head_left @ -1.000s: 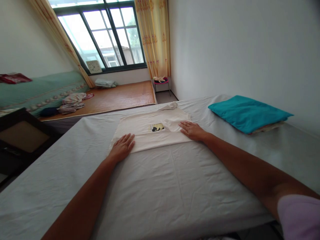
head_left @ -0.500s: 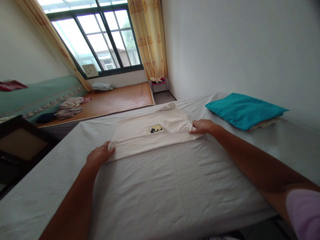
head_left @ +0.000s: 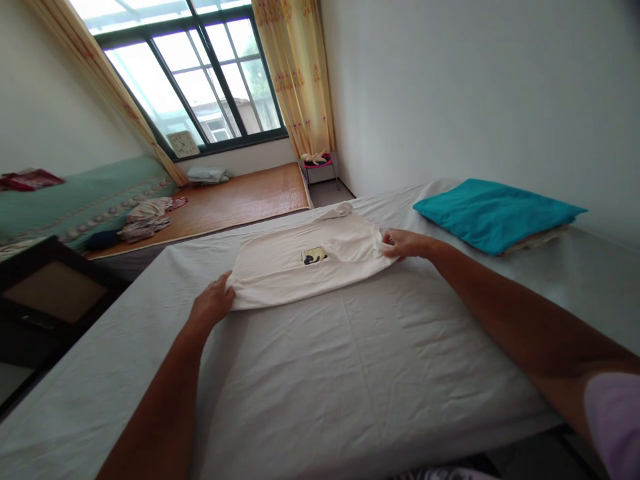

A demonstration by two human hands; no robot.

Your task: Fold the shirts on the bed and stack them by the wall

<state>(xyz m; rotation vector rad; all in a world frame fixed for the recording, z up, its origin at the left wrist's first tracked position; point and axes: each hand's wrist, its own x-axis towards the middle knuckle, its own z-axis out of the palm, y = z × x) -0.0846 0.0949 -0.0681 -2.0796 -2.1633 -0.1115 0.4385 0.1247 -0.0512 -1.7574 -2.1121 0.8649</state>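
Note:
A cream T-shirt (head_left: 280, 257) with a small dark and yellow print lies on the pale sheet of the bed (head_left: 310, 373), its near side folded over in a long strip. My left hand (head_left: 214, 298) grips the left end of this strip, thumb on top and some fingers hidden. At the other end, my right hand (head_left: 404, 244) pinches the shirt's near right corner, where the cloth bunches up. The shirt's far edge is crumpled near its middle.
Folded teal cloth (head_left: 495, 212) lies on the bed by the right wall. Beyond stands a second bed with a brown mat (head_left: 250, 193) and several loose clothes (head_left: 150, 217). A dark cabinet (head_left: 55, 300) is at left, a pink stool (head_left: 319, 162) by the curtain.
Both hands have moved slightly away from me and closer together. The near folded strip has shifted farther in with them, and its ends now look more bunched.

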